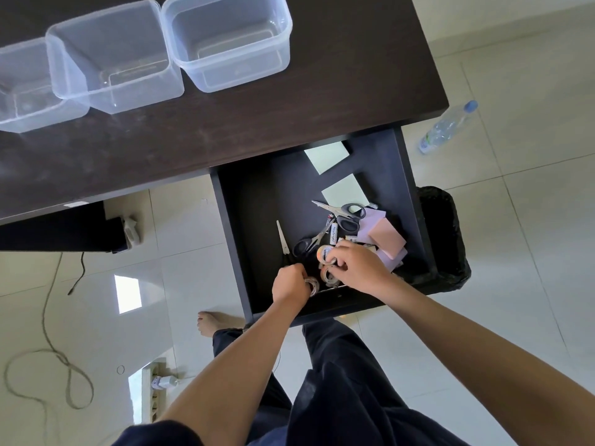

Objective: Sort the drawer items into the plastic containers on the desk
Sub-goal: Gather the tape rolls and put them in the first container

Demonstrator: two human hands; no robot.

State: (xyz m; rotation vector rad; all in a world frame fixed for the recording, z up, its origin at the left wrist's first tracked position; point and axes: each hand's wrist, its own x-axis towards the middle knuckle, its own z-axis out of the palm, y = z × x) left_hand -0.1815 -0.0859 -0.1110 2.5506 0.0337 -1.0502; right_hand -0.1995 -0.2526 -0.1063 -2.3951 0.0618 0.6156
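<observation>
sorting has barely begun: three clear plastic containers (225,43) on the dark counter (322,101) hold nothing. in the open drawer (257,194), left hand (288,284) seemingly pinches a small tape roll (312,283); right hand (357,265) curls onto other tape rolls (325,252).

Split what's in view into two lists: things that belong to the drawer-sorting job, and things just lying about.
Part of the job:
open drawer
tape rolls, in both the left hand and right hand
scissors
sticky note pads
three plastic containers on the desk

Lying about:
water bottle
black bin
cord on the floor
</observation>
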